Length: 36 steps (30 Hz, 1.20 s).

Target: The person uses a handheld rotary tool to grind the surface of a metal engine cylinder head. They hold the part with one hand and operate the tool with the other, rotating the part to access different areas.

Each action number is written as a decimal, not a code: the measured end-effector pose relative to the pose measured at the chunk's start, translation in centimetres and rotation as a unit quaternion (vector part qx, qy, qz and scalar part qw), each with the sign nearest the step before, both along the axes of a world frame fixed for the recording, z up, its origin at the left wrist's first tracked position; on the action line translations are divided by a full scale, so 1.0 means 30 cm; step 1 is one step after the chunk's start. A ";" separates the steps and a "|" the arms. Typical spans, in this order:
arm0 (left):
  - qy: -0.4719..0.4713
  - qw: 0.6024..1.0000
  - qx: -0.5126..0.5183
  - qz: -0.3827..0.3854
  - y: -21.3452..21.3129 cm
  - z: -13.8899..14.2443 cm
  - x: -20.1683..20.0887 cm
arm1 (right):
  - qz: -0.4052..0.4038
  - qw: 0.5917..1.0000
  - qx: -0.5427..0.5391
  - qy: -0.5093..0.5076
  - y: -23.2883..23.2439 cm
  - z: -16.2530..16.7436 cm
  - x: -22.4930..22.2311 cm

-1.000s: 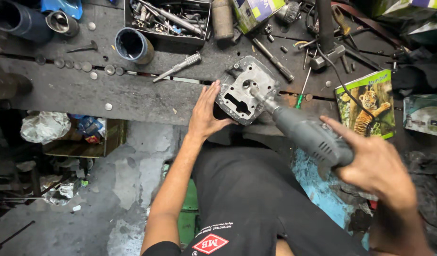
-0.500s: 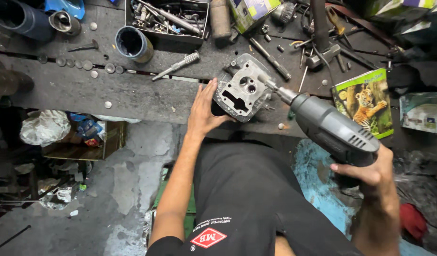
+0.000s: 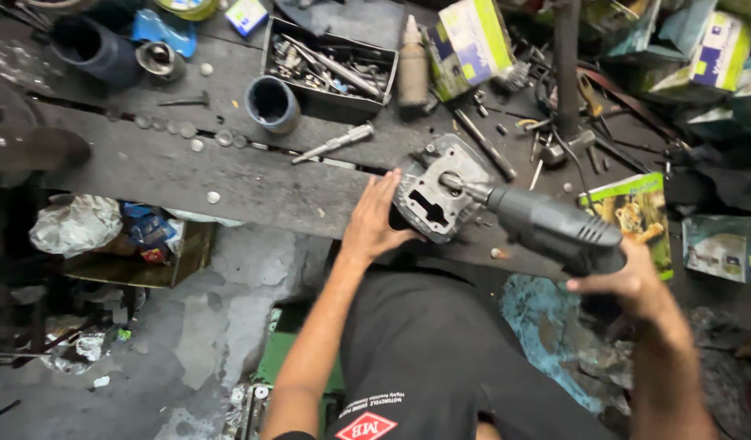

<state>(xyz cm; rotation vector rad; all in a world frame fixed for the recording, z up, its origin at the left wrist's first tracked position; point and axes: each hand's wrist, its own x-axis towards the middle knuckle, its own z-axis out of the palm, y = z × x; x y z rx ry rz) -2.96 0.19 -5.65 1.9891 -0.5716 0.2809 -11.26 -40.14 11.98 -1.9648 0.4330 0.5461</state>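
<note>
A grey metal engine part (image 3: 437, 195), blocky with openings in its face, sits tilted at the front edge of a dark workbench (image 3: 188, 175). My left hand (image 3: 374, 218) presses flat against its left side, holding it steady. My right hand (image 3: 626, 281) grips the rear of a grey power drill (image 3: 546, 226). The drill's chuck and bit point left into the top of the engine part. I stand close to the bench in a black shirt.
Behind the part lie a black tray of tools and bolts (image 3: 331, 67), a dark cup (image 3: 271, 103), a brown bottle (image 3: 412, 69), a loose socket tool (image 3: 336, 142), small discs, cartons and cables. A box with a tiger picture (image 3: 632, 213) lies at right. Bags sit under the bench.
The drill has swung lower and more level, its bit now set into the top of the engine part. My left hand stays on the part's left side. The view shifted slightly.
</note>
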 end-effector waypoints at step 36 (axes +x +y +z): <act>0.106 0.994 0.027 -0.004 -0.038 0.081 -0.005 | 0.339 0.857 -0.383 -0.063 0.499 0.204 -0.085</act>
